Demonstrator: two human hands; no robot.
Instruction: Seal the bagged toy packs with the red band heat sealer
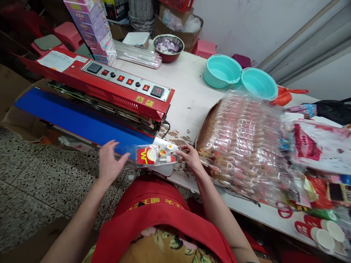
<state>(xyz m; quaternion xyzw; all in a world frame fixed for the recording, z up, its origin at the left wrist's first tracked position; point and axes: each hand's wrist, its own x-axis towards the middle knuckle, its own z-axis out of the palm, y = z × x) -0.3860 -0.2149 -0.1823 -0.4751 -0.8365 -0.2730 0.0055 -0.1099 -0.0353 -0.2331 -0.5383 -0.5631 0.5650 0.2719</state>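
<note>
1. The long, flat, clear plastic bag [156,155] is in front of you, by the near end of the smooth blue belt [82,117].
2. Small things are already inside it: a red piece with a yellow zigzag [143,156] and a round white piece with a yellow middle [170,146]. I cannot tell if its ends are closed, so what is left to do is not clear.
3. The bag's long side goes left to right across your body. The red piece sits toward the left end, the round white piece toward the right.
4. Your right hand [189,157] pinches the right end.
5. Your left hand [109,164] is spread wide near the left end; I cannot tell if it touches.
6. Behind the belt, the long red metal machine [123,87] has lit switches.
7. To your right, many shiny, clear, filled bags [241,135] stand in rows.
</note>
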